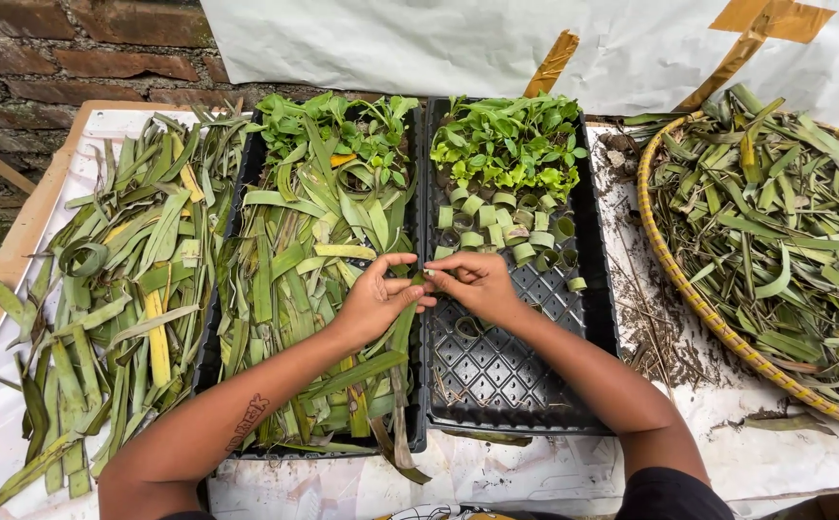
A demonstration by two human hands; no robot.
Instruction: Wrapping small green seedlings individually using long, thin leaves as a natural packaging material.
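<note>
Both forearms reach up from the near edge of the bench, and the left hand (376, 294) and right hand (477, 281) meet over the seam between two black seedling trays (496, 385), fingertips pinched together on one green leaf strip (417, 280). That strip looks light, limp and easily torn, best held by its ends. Cut strips fill the left tray (284, 260); leaf rings (506, 226) and seedlings (508, 144) occupy the right tray's far half. Loose strips (102, 299) cover the bench's left side, and a woven basket (674, 270) of leaves sits at its right edge.
</note>
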